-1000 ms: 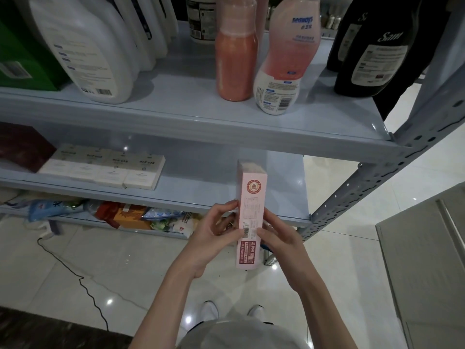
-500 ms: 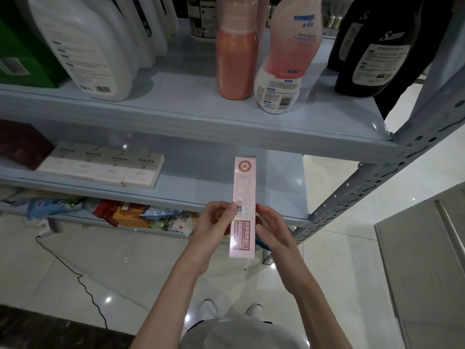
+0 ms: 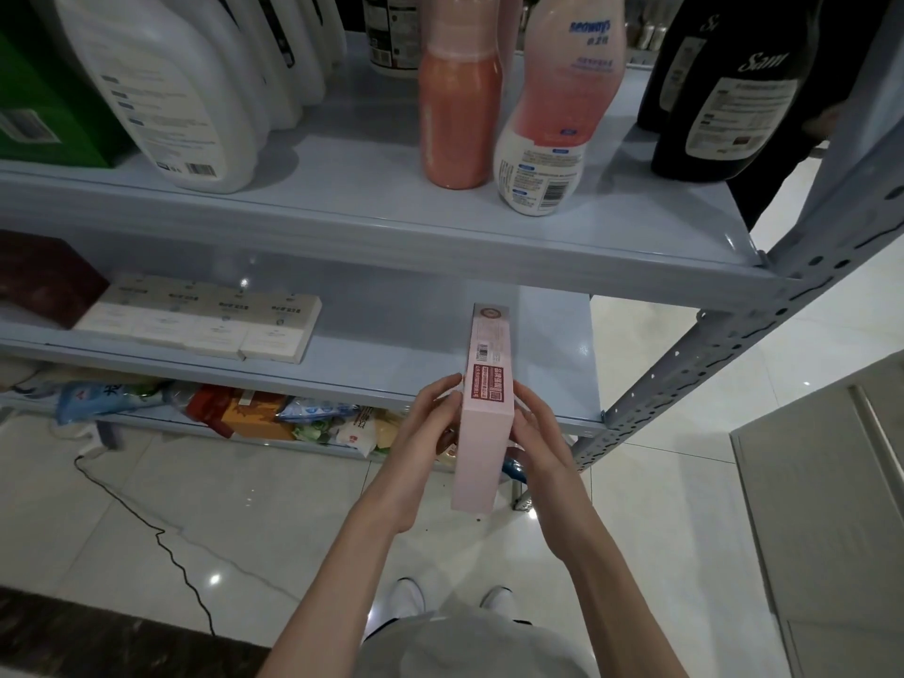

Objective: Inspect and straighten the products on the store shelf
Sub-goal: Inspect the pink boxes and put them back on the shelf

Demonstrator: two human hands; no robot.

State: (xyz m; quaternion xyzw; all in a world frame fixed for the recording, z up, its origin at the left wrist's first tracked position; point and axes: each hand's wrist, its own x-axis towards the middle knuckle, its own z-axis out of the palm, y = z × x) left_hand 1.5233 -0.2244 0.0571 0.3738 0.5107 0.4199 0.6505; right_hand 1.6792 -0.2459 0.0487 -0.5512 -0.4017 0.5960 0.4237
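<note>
The pink box [image 3: 483, 433] is long and thin. Both hands hold it in front of the right end of the middle shelf [image 3: 391, 347]. Its far end points in over that shelf, and its near end sticks out over the floor [image 3: 274, 501]. I cannot tell if the box touches the shelf. The side facing up at the far end has a dark red label and a small bar code.

The left hand [image 3: 430, 428] grips the left side of the box, with its fingers curled onto the edge. The right hand [image 3: 535, 442] grips the right side the same way. The box sits between the two palms.

Further left on the middle shelf lies a row of flat cream boxes [image 3: 205, 320], side by side. Beside them, at the far left, is a dark red box [image 3: 44, 281].

On the top shelf [image 3: 342, 208] stand an orange bottle [image 3: 460, 115] and a pink bottle [image 3: 553, 129], very close together. To the right are black bottles [image 3: 724, 100]. To the left are big white jugs [image 3: 171, 90] and a green box [image 3: 44, 100].

Under the middle shelf there are bright bags [image 3: 293, 413]. A black cable [image 3: 146, 521] runs across the shiny floor. White shoes [image 3: 406, 597] show at the bottom, and a grey cabinet [image 3: 831, 506] stands at the right.
</note>
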